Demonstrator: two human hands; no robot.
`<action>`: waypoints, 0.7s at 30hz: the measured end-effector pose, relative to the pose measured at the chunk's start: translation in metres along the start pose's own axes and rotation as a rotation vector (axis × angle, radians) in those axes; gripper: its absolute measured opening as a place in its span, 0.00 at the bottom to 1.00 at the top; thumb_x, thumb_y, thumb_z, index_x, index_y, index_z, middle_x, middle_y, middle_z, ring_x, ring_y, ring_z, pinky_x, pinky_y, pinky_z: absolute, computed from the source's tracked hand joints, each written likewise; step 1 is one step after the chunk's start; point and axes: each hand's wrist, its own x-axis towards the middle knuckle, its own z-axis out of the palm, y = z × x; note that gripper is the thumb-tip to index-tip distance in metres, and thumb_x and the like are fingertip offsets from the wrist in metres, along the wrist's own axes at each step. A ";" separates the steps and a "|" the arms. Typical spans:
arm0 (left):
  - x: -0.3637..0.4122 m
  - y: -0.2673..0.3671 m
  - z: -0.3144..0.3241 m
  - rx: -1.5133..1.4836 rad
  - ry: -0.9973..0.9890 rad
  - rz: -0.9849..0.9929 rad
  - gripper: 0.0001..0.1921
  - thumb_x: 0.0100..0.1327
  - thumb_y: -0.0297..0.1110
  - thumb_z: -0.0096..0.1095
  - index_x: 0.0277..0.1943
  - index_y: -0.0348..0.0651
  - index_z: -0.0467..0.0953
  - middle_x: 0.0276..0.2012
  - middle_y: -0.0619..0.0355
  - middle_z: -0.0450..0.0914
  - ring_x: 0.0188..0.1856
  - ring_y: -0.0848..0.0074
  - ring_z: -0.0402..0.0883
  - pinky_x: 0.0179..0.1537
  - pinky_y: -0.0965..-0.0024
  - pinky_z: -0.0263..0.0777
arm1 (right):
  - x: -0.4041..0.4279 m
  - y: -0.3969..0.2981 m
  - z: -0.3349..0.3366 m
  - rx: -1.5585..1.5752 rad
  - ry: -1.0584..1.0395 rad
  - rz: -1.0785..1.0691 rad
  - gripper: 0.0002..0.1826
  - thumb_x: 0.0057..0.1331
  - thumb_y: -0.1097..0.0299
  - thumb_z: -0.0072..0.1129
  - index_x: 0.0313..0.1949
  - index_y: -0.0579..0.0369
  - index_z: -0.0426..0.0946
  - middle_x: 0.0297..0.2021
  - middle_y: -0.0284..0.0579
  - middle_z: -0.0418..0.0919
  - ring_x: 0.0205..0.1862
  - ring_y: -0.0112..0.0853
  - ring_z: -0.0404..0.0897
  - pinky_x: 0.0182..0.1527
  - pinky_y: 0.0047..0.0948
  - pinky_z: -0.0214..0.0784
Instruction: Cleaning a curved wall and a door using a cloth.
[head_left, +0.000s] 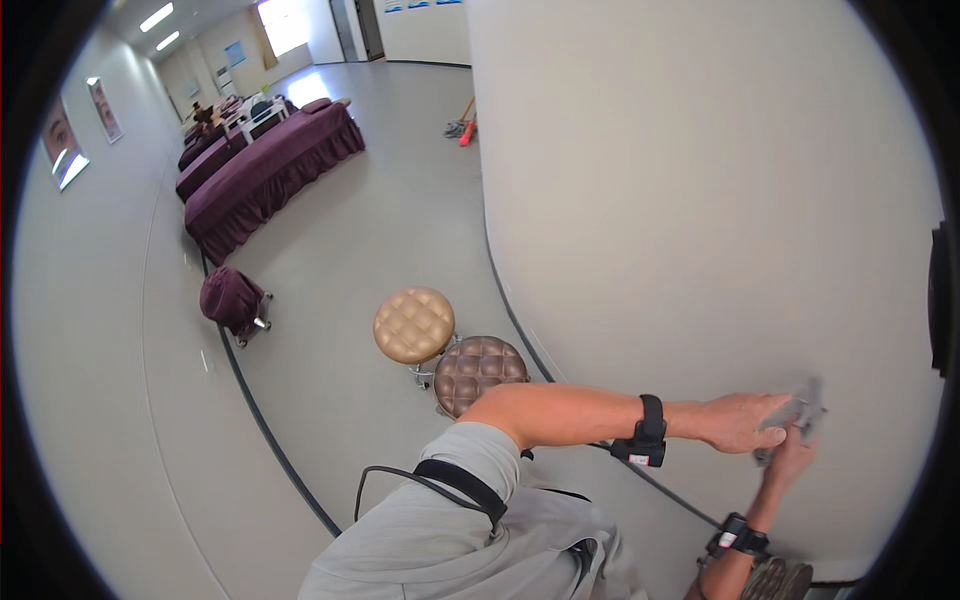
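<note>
Both arms reach to the lower right, in front of the pale wall (697, 225). My left hand (739, 424) grips a crumpled grey cloth (806, 409) that is blurred. Just below it, my right hand (793, 454) holds the same cloth, and the two hands almost touch. A black strap with a small box (641, 450) sits on the left forearm, and a similar one (739, 536) is round the right wrist.
A tan padded stool (414, 325) and a brown padded stool (480, 371) stand close by my left arm. Farther off are a stool with a purple cover (229, 300), purple-draped beds (277, 172) and a mop (456, 127). Shoes (776, 579) show at the lower right.
</note>
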 end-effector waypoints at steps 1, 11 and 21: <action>0.004 -0.004 -0.005 0.085 0.039 0.113 0.39 0.69 0.50 0.52 0.71 0.28 0.51 0.67 0.30 0.61 0.70 0.46 0.60 0.69 0.55 0.57 | 0.010 -0.021 -0.011 -0.029 0.112 0.015 0.18 0.65 0.68 0.58 0.52 0.63 0.76 0.39 0.41 0.81 0.37 0.28 0.78 0.39 0.30 0.73; 0.029 -0.005 -0.148 0.466 0.598 0.141 0.25 0.61 0.30 0.68 0.61 0.39 0.70 0.55 0.49 0.75 0.52 0.65 0.79 0.46 0.68 0.79 | 0.137 -0.008 -0.046 -0.413 0.716 -0.404 0.27 0.63 0.70 0.59 0.62 0.56 0.71 0.60 0.52 0.73 0.63 0.44 0.70 0.66 0.41 0.59; 0.046 0.013 -0.158 0.596 0.680 0.410 0.22 0.58 0.23 0.66 0.57 0.36 0.73 0.54 0.48 0.76 0.55 0.57 0.75 0.51 0.61 0.73 | 0.047 -0.109 0.139 -0.385 -0.005 -1.086 0.22 0.52 0.76 0.57 0.49 0.49 0.79 0.42 0.47 0.74 0.46 0.42 0.74 0.46 0.42 0.65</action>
